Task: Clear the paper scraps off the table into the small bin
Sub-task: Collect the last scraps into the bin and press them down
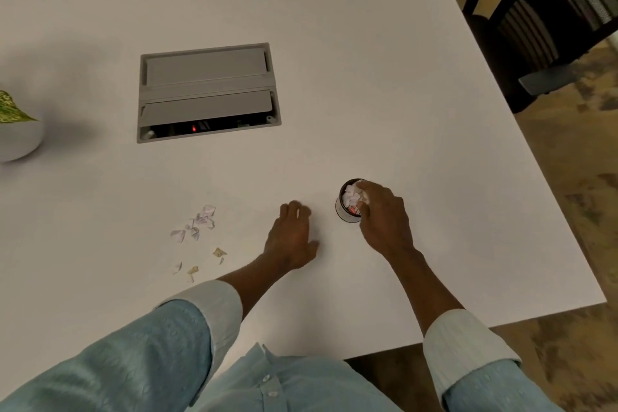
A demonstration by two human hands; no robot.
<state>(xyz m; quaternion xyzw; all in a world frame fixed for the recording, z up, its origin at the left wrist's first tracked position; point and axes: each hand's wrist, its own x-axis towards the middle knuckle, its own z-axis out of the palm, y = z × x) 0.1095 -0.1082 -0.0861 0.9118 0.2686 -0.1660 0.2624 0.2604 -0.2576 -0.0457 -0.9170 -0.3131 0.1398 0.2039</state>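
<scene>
A small dark round bin stands on the white table, filled with white and pink paper scraps. My right hand is over the bin's right rim, its fingertips pressing paper scraps inside it. My left hand rests on the table just left of the bin, fingers curled and apart, holding nothing. Several pink and white scraps lie in a loose cluster to the left. A few yellowish and white scraps sit nearer the front.
A grey cable hatch is set into the table behind the scraps, its front flap open. A white plant pot with a green leaf stands at the far left. A black office chair is beyond the table's right edge.
</scene>
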